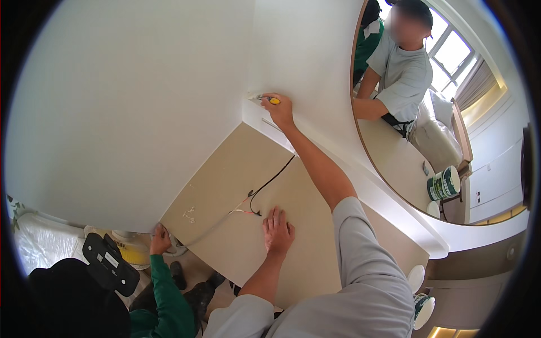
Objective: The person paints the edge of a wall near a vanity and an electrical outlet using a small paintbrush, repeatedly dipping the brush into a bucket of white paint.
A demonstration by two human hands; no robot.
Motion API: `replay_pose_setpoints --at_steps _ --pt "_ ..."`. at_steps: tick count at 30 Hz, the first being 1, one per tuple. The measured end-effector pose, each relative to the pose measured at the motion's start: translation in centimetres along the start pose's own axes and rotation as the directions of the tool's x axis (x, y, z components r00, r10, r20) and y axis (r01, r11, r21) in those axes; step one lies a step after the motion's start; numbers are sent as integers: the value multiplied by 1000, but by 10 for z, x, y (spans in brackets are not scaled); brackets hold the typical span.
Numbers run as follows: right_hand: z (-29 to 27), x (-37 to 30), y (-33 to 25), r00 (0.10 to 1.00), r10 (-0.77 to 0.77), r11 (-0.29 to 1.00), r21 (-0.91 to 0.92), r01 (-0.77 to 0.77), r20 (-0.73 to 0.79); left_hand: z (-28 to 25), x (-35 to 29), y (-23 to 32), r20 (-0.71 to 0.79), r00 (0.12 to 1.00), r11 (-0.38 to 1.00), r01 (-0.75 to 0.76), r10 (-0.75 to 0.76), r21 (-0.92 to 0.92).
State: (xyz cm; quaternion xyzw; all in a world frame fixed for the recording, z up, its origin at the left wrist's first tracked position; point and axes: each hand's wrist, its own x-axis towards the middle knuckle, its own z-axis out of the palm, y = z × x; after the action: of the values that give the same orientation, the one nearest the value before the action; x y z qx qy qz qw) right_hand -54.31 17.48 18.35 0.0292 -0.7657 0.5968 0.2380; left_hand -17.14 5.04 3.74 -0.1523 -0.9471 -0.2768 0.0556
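The right hand (pixel 277 111) is closed around a small yellow-handled tool (pixel 274 101), its tip at a rough off-white patch (pixel 253 97) in the wall corner, just above the end of the white ledge (pixel 273 129). The left hand (pixel 278 230) lies palm down on the beige panel (pixel 307 242), fingers loosely spread, holding nothing. As for progress, the patch looks uneven beside the smooth wall (pixel 141 101), so I would judge that this spot is partly worked and its surface not yet level; the ledge below looks largely even. A black cable (pixel 274 170) comes down from the ledge, and its ends lie by the thin wires (pixel 242 211) of a grey cable (pixel 214 225) (whether they are joined is too small to tell). Pale crumbs (pixel 189 214) dot the panel farther left. Beyond it, a co-worker's hand (pixel 160 239) in a green sleeve rests at the panel's left corner. At the lower right is a green-and-white bucket (pixel 418 305), with a pale round tub (pixel 416 278) just above it; both show whitish tops, though I cannot tell lid from contents. The round mirror (pixel 389 152) reflects another green-and-white bucket (pixel 443 183), its contents hidden.
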Motion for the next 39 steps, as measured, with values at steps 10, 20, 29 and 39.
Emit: replay_pose_setpoints --at_steps 10,20,29,39 --pt "-1 39 -6 982 -6 974 -222 49 191 0 1 0 23 1000 1000 9 -9 10" --pt "6 56 -20 980 32 948 -316 33 196 1 0 0 21 1000 1000 0 -1 21" --pt "6 62 -31 969 102 957 -290 -33 227 -1 2 0 -2 1000 1000 -6 6 18" --pt "9 59 -31 973 116 960 -273 -59 198 0 1 0 1 1000 999 -6 6 32"
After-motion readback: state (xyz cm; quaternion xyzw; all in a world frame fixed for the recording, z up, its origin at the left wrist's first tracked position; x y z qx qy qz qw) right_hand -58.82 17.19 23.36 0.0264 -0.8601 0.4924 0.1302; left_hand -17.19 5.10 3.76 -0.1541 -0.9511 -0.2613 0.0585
